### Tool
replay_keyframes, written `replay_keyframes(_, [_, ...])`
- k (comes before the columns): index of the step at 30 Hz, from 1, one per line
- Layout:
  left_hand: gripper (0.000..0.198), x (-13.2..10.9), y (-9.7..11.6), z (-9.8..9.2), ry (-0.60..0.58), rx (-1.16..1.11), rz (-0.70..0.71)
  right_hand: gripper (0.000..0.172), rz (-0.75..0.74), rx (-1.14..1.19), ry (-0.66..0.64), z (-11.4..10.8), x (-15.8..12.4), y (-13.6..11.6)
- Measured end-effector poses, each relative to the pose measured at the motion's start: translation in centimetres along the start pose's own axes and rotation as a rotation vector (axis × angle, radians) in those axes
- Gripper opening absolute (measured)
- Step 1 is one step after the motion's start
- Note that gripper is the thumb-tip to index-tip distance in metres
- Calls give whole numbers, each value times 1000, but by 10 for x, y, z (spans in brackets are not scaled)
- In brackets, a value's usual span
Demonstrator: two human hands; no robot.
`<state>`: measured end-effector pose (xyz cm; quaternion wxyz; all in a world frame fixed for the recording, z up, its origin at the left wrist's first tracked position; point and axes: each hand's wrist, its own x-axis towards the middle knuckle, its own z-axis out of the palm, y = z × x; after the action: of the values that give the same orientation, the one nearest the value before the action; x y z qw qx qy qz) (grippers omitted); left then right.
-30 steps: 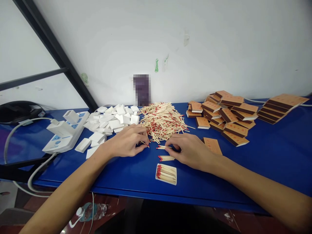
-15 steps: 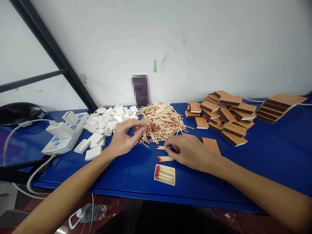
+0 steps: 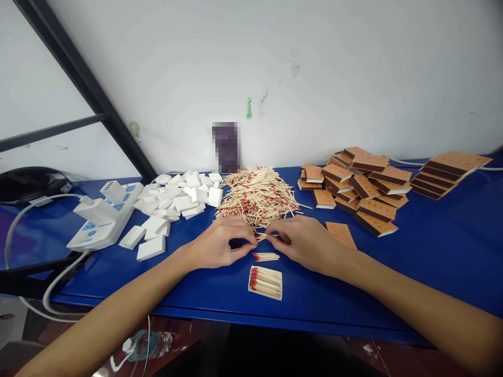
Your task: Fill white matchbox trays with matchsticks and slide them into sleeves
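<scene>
A large heap of red-tipped matches (image 3: 257,196) lies at the middle of the blue table (image 3: 432,262). Just in front of it my left hand (image 3: 220,243) and my right hand (image 3: 304,241) meet, both pinched on a small bunch of matches (image 3: 267,236) held between them. Below the hands a few loose matches (image 3: 266,256) lie side by side. Nearer me sits a white inner tray (image 3: 266,282) filled with matches. An orange matchbox sleeve (image 3: 341,234) rests flat beside my right wrist.
A heap of white empty trays (image 3: 176,201) lies left of the matches. Orange matchboxes (image 3: 361,183) are piled at right, with a fanned stack (image 3: 450,173) further right. A white power strip (image 3: 104,212) with cable sits at far left. A water bottle (image 3: 151,340) lies below the table edge.
My left hand came back from the match heap, down and right, and now meets my right hand at the small bunch. My right hand stayed nearly in place.
</scene>
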<state>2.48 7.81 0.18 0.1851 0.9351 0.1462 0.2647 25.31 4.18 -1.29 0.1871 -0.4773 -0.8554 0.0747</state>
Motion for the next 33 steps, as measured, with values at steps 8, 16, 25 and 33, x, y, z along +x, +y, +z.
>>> replay_keyframes(8, [4,-1,-3,-2,3,106,-67,19,-1,18,-4,1,1,4])
replay_keyframes(16, [8,-4,-6,0,-60,166,-84,18,-49,50,-3,0,0,3])
replay_keyframes(25, [19,-1,-4,-4,-97,256,-112,20,-54,-15,22,-10,-4,0])
replay_keyframes(33, [18,-1,-4,-6,-160,288,-135,10,-38,-76,-44,-12,-5,2])
